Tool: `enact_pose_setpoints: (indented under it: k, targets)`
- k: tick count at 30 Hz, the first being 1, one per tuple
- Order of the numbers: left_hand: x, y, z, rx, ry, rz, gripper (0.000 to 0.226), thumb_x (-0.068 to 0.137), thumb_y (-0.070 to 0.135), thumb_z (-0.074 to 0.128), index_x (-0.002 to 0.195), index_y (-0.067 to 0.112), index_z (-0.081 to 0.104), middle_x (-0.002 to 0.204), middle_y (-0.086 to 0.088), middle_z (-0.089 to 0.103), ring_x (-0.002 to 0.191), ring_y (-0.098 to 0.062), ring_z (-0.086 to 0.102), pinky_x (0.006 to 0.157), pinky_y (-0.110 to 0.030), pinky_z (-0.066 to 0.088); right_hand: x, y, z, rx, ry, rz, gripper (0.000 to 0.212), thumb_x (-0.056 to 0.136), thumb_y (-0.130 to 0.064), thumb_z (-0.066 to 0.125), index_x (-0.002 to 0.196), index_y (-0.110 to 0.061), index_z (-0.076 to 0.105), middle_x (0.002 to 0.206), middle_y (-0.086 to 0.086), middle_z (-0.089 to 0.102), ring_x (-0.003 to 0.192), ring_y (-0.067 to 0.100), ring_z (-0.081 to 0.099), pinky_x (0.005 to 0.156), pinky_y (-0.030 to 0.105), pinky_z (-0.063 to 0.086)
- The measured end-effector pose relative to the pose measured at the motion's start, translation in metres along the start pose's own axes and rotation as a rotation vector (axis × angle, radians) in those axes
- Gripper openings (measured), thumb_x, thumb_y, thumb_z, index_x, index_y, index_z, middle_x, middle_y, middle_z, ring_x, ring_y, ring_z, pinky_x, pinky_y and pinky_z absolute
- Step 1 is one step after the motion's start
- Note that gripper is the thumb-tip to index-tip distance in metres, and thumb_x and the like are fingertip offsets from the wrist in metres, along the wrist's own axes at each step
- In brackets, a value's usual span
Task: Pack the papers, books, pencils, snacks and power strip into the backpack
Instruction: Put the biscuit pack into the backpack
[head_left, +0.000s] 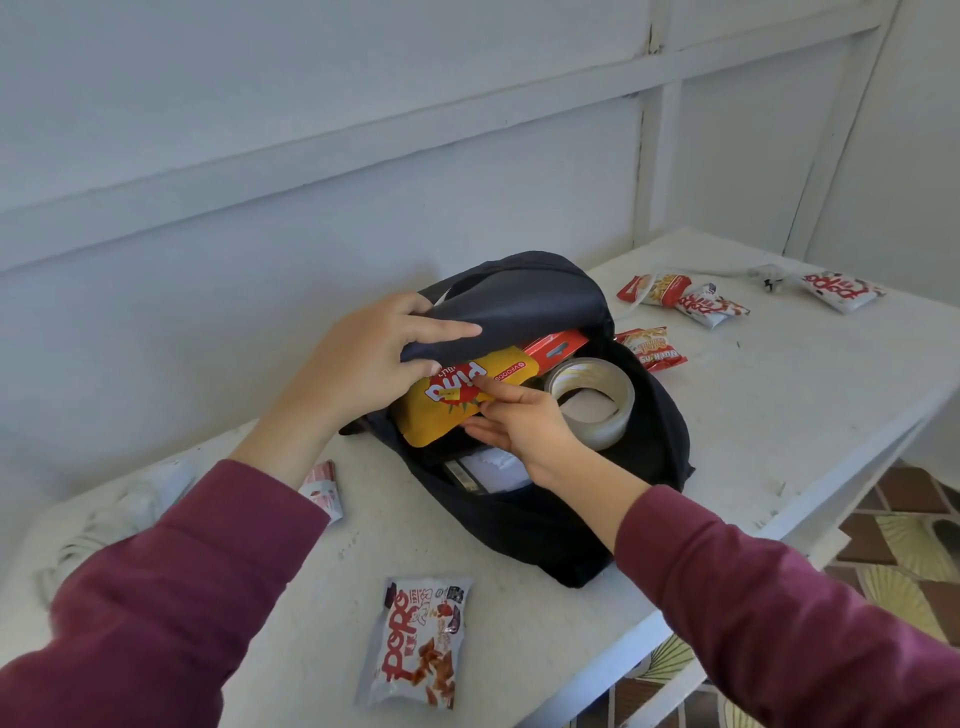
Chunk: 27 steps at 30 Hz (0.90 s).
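Observation:
A dark backpack (571, 530) lies open on the white table (779, 415). My left hand (363, 364) grips the raised top flap of the backpack and holds it up. My right hand (519, 421) pinches a yellow snack bag (447, 410) that sits half inside the opening. Inside the backpack I see a roll of clear tape (597, 400), a red box (556, 348) and papers (493, 467). A white snack bag (421, 644) lies on the table near the front edge.
Several snack bags lie at the back right: red ones (654, 288) (652, 348) and white ones (711, 306) (841, 291). A small packet (324, 491) and a white power strip with cord (119, 514) lie at the left. The table's edge drops to a patterned floor (893, 545) at right.

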<state>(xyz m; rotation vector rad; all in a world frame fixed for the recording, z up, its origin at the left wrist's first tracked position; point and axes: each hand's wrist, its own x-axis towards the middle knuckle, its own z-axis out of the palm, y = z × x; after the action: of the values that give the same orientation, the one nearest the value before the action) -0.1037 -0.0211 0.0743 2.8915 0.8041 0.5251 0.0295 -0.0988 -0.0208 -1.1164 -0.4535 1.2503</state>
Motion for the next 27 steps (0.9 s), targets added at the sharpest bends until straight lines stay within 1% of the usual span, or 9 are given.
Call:
enact_pose_setpoints:
  k: [3, 6, 11, 13, 17, 19, 21, 24, 27]
  targets:
    - [-0.001, -0.002, 0.000, -0.007, -0.001, 0.011, 0.051, 0.086, 0.011, 0.062, 0.125, 0.042, 0.052, 0.113, 0.008, 0.047, 0.098, -0.005, 0.040, 0.077, -0.019, 0.031, 0.004, 0.002, 0.008, 0.015, -0.005, -0.010, 0.035, 0.094, 0.007, 0.045, 0.121, -0.009, 0.060, 0.117, 0.017, 0.063, 0.096, 0.024, 0.066, 0.077, 0.029, 0.056]
    - [-0.003, -0.006, 0.002, -0.010, -0.003, 0.027, 0.051, 0.086, 0.011, 0.063, 0.125, 0.043, 0.052, 0.115, 0.001, 0.052, 0.098, -0.013, 0.047, 0.077, -0.023, 0.037, 0.007, 0.006, 0.013, 0.003, 0.005, -0.024, 0.034, 0.094, 0.005, 0.045, 0.120, -0.011, 0.060, 0.119, 0.017, 0.062, 0.096, 0.026, 0.066, 0.076, 0.028, 0.055]
    - [-0.003, -0.010, 0.004, -0.015, -0.003, 0.051, 0.052, 0.086, 0.012, 0.063, 0.124, 0.045, 0.052, 0.106, 0.007, 0.049, 0.091, -0.008, 0.044, 0.068, -0.013, 0.031, 0.002, 0.017, 0.010, 0.027, 0.035, -0.091, 0.036, 0.094, 0.002, 0.047, 0.124, -0.013, 0.059, 0.111, 0.010, 0.065, 0.095, 0.022, 0.067, 0.075, 0.027, 0.056]
    - [-0.003, -0.010, 0.004, -0.017, 0.001, 0.050, 0.052, 0.086, 0.012, 0.064, 0.124, 0.044, 0.052, 0.104, 0.010, 0.045, 0.092, -0.007, 0.044, 0.068, -0.011, 0.031, 0.002, 0.022, 0.009, 0.035, 0.046, -0.127, 0.037, 0.093, 0.001, 0.049, 0.127, -0.013, 0.057, 0.116, 0.008, 0.064, 0.098, 0.021, 0.065, 0.079, 0.026, 0.055]
    - [-0.004, -0.009, 0.005, -0.028, 0.011, 0.057, 0.051, 0.085, 0.013, 0.064, 0.123, 0.045, 0.052, 0.107, 0.008, 0.049, 0.094, -0.008, 0.045, 0.073, -0.019, 0.034, 0.006, 0.021, 0.012, 0.045, 0.072, -0.139, 0.039, 0.093, 0.005, 0.047, 0.128, -0.011, 0.056, 0.114, 0.007, 0.065, 0.089, 0.012, 0.065, 0.078, 0.024, 0.055]
    - [-0.005, -0.008, 0.006, -0.046, 0.022, 0.047, 0.051, 0.085, 0.013, 0.065, 0.123, 0.045, 0.053, 0.109, 0.007, 0.051, 0.096, -0.008, 0.045, 0.075, -0.022, 0.034, 0.008, 0.017, 0.014, 0.056, 0.066, -0.136, 0.040, 0.093, 0.007, 0.045, 0.127, -0.011, 0.056, 0.109, 0.006, 0.066, 0.088, 0.012, 0.065, 0.079, 0.025, 0.055]
    - [-0.006, -0.009, 0.007, -0.061, 0.036, 0.038, 0.051, 0.084, 0.013, 0.065, 0.122, 0.045, 0.054, 0.109, 0.006, 0.052, 0.096, -0.009, 0.046, 0.076, -0.022, 0.035, 0.010, 0.014, 0.015, 0.053, 0.060, -0.135, 0.041, 0.093, 0.008, 0.044, 0.128, -0.010, 0.055, 0.105, 0.004, 0.066, 0.091, 0.015, 0.065, 0.082, 0.027, 0.054]
    - [-0.005, -0.008, 0.009, -0.066, 0.054, -0.004, 0.050, 0.084, 0.015, 0.066, 0.121, 0.046, 0.054, 0.111, 0.009, 0.051, 0.097, -0.005, 0.043, 0.075, -0.019, 0.033, 0.011, 0.009, 0.014, 0.030, 0.049, -0.111, 0.042, 0.094, 0.007, 0.044, 0.131, -0.011, 0.052, 0.115, 0.009, 0.065, 0.094, 0.017, 0.065, 0.082, 0.028, 0.055]
    - [-0.008, -0.007, 0.009, -0.173, 0.098, -0.101, 0.054, 0.081, 0.014, 0.069, 0.124, 0.043, 0.053, 0.115, 0.013, 0.052, 0.100, -0.001, 0.043, 0.073, -0.008, 0.032, 0.004, 0.007, 0.006, -0.058, -0.031, -0.080, 0.044, 0.095, 0.002, 0.046, 0.135, -0.014, 0.047, 0.103, 0.003, 0.065, 0.090, 0.017, 0.066, 0.078, 0.025, 0.056]
